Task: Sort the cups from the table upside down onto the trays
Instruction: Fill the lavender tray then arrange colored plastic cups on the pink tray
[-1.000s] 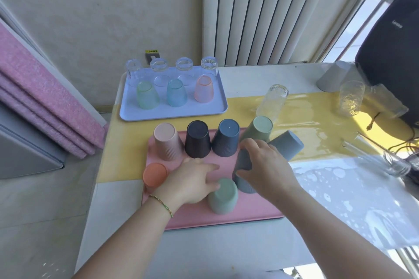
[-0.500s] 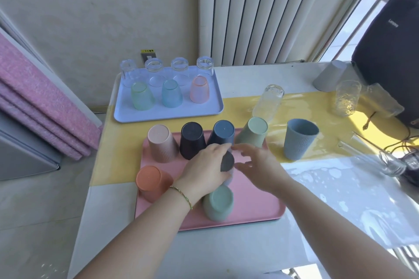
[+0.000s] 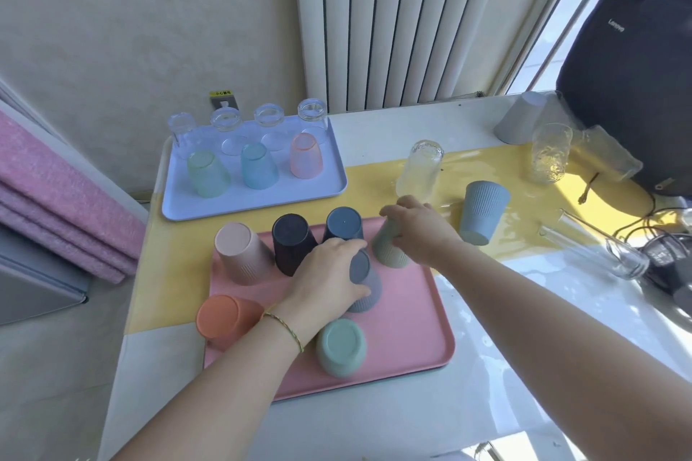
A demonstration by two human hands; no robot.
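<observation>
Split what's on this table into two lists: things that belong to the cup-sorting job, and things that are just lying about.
Job:
- pink tray with ribbed cups
- blue tray with glasses and tinted cups
- grey cup under left hand
- sage cup under right hand
- upright blue-grey cup
- clear glass
- patterned glass

Lying about:
- black backpack
- cables
- plastic wrapper

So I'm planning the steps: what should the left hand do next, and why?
Probably let go of the grey ribbed cup. It already sits upside down on the pink tray, with the left hand around it. An upright blue-grey ribbed cup waits on the yellow mat.
</observation>
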